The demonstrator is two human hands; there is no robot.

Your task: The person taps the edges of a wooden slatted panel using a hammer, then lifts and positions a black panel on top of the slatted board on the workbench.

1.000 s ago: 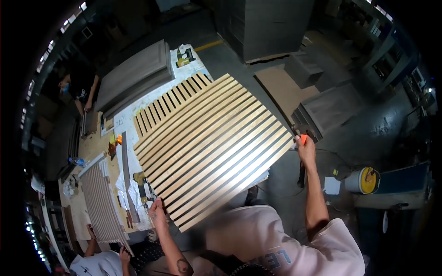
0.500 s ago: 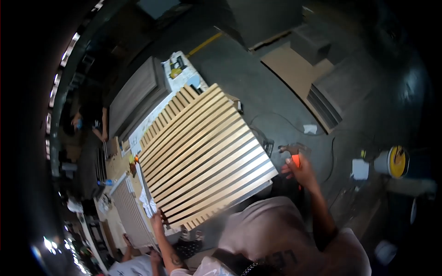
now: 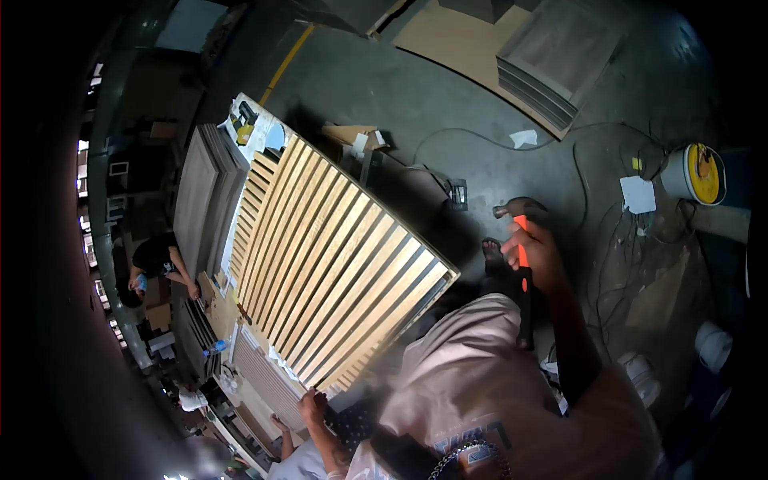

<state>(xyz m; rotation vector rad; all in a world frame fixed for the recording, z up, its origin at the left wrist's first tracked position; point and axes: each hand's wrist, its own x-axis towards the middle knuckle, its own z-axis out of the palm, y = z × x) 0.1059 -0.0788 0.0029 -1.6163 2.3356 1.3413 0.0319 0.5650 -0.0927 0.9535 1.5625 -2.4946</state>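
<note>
A slatted wooden panel (image 3: 336, 240) of pale parallel strips with dark gaps lies in front of me at the bench. My right hand (image 3: 538, 254) is wrapped around a claw hammer (image 3: 523, 240) with an orange and black handle. The hammer is held beside my body, apart from the panel, its metal head uppermost. At the panel's near left corner is my left hand (image 3: 313, 406), its fingers closed on the edge. Part of its grip is hidden.
Grey boards (image 3: 200, 192) are stacked beyond the panel. A person (image 3: 164, 260) is at the far left. On the floor are more boards (image 3: 552, 60), a cable (image 3: 580, 184), a white sheet (image 3: 638, 194) and a bucket with yellow inside (image 3: 702, 174).
My view has turned, so the panel and floor appear shifted. My right hand still holds the hammer, now seen more fully and upright. My left hand stays at the panel's near corner.
</note>
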